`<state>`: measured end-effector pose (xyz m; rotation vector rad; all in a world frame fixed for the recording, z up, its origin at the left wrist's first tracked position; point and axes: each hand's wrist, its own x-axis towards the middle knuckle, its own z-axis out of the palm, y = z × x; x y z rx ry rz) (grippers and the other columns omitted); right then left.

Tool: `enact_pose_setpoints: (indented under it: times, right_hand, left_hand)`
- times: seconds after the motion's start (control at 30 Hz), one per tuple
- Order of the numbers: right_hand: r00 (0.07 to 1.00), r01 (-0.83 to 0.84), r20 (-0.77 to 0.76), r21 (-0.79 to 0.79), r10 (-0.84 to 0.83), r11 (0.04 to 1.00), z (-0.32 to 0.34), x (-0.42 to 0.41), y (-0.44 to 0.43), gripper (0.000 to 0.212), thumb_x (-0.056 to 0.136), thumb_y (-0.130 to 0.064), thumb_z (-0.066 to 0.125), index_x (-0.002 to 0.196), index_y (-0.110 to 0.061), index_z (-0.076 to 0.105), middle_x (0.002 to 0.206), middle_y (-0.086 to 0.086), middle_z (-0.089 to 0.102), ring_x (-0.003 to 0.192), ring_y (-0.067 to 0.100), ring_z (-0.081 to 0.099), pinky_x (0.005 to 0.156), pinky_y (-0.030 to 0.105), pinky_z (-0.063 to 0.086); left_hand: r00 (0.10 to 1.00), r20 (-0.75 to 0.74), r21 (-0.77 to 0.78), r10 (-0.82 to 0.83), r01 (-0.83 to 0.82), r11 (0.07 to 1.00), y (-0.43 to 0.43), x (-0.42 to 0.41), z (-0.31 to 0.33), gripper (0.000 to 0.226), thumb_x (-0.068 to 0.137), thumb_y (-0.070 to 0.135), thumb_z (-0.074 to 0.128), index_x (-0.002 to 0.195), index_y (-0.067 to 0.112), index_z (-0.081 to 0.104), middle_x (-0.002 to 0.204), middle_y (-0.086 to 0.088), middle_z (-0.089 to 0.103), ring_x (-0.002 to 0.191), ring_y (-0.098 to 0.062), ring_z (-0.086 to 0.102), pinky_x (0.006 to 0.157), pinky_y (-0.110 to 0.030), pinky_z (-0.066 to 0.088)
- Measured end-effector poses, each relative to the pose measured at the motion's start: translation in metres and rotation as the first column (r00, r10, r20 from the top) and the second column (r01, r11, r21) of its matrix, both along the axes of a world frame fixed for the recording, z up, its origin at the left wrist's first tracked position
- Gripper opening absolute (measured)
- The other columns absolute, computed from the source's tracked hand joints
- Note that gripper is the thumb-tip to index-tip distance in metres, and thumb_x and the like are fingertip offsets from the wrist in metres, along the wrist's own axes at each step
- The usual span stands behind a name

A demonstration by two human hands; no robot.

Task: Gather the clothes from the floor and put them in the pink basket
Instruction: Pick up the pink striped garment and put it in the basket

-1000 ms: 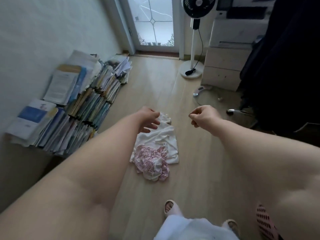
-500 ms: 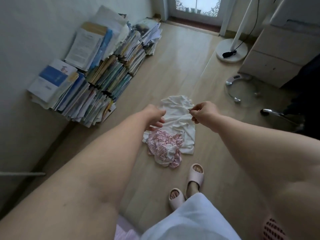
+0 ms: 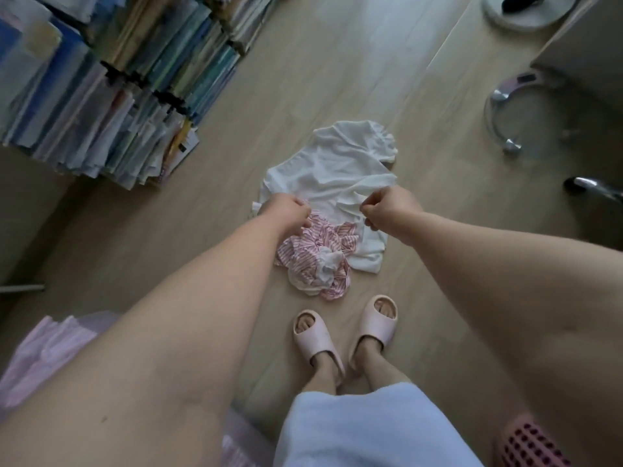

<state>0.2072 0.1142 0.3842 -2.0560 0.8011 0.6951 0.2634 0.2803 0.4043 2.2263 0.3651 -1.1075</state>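
Left hand [image 3: 289,210]: fingers curled closed, pinching the near edge of the white garment [image 3: 332,173] where it meets the striped pink garment [image 3: 317,257] just below. Right hand [image 3: 387,207]: closed fist gripping the white garment's fabric. Both garments lie on the floor [image 3: 421,264]. Pink basket [image 3: 529,443] sits behind the right arm.

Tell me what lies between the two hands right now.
In the head view, wrinkled cloth of the white garment spans the gap between the left hand and the right hand, with the pink striped garment just below it.
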Motion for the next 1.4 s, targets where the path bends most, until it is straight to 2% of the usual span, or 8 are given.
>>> enact_pose_setpoints:
  times: [0.2,0.33,0.53,0.77,1.0,1.17,1.27,1.4]
  right_hand:
    - [0.995,-0.021,-0.102,0.003,0.021,1.000,-0.133,0.015,0.016,0.031,0.084,-0.018,0.058,0.055,-0.024,0.057,0.093,0.011,0.077,0.093,0.029,0.072,0.086,0.038,0.058]
    - [0.987,-0.046,-0.154,-0.003,0.045,0.999,-0.217,0.027,0.030,0.020,0.084,-0.021,0.059,0.066,-0.020,0.068,0.092,0.010,0.077,0.092,0.028,0.072,0.084,0.033,0.057]
    - [0.977,-0.100,-0.186,0.019,0.101,0.995,-0.334,0.038,0.056,0.019,0.084,-0.024,0.062,0.095,-0.019,0.077,0.103,0.009,0.076,0.100,0.028,0.069,0.093,0.035,0.053]
    - [0.954,-0.187,-0.235,0.011,0.184,0.982,-0.419,0.030,0.059,0.031,0.080,-0.019,0.063,0.110,-0.023,0.069,0.120,0.007,0.069,0.110,0.027,0.064,0.097,0.035,0.051]
    - [0.945,-0.156,-0.289,0.011,0.153,0.988,-0.436,0.015,0.053,0.047,0.076,-0.019,0.065,0.124,-0.022,0.062,0.126,0.011,0.066,0.120,0.030,0.058,0.100,0.035,0.048]
    - [0.949,-0.237,-0.212,0.008,0.233,0.971,-0.388,-0.005,0.058,0.100,0.065,-0.020,0.077,0.149,-0.032,0.024,0.139,0.015,0.048,0.128,0.033,0.049,0.101,0.037,0.046]
    - [0.914,-0.363,-0.168,0.062,0.369,0.930,-0.347,-0.010,0.066,0.122,0.059,-0.030,0.085,0.153,-0.034,0.008,0.152,0.013,0.028,0.137,0.033,0.037,0.110,0.039,0.039]
    - [0.844,-0.527,-0.093,0.043,0.528,0.849,-0.311,-0.006,0.077,0.066,0.077,-0.036,0.068,0.139,-0.025,0.047,0.146,0.009,0.044,0.134,0.030,0.043,0.104,0.037,0.043]
  left_hand:
    - [0.994,-0.088,0.072,0.057,-0.051,0.996,0.033,0.000,-0.165,0.028,0.087,0.009,0.054,0.059,0.011,0.058,0.042,0.002,0.064,0.075,-0.033,0.068,0.077,-0.039,0.055]
    - [0.993,-0.078,0.104,0.086,-0.077,0.992,0.039,0.012,-0.244,0.021,0.084,0.015,0.057,0.092,0.002,0.071,0.100,-0.019,0.074,0.099,-0.035,0.070,0.094,-0.041,0.055]
    - [1.000,0.012,0.198,-0.013,0.011,0.980,0.038,0.021,-0.344,0.015,0.084,0.022,0.063,0.093,0.014,0.072,0.121,-0.012,0.069,0.115,-0.029,0.062,0.101,-0.031,0.047]
    - [0.991,-0.043,0.299,0.126,-0.107,0.948,0.033,0.011,-0.437,0.110,0.071,0.032,0.080,0.151,0.003,0.010,0.153,-0.022,0.033,0.141,-0.035,0.037,0.114,-0.037,0.031]
    - [0.987,-0.146,0.358,-0.063,0.112,0.927,0.042,0.004,-0.445,0.047,0.092,0.023,0.048,0.132,-0.001,0.054,0.141,-0.023,0.053,0.131,-0.037,0.050,0.104,-0.036,0.041]
    - [0.988,-0.154,0.168,0.014,0.012,0.986,0.044,-0.002,-0.386,0.034,0.092,0.004,0.044,0.121,-0.005,0.060,0.133,-0.026,0.059,0.123,-0.035,0.056,0.094,-0.033,0.042]
    - [0.957,-0.276,0.013,0.094,-0.094,0.995,0.042,-0.010,-0.328,0.020,0.081,-0.010,0.049,0.071,0.000,0.064,0.081,-0.023,0.064,0.070,-0.019,0.068,0.049,-0.026,0.044]
    - [0.901,-0.369,-0.022,0.227,-0.253,0.967,0.041,-0.009,-0.283,0.009,0.044,0.001,0.048,0.037,0.004,0.050,0.032,-0.003,0.047,0.019,-0.012,0.039,0.035,-0.010,0.027]
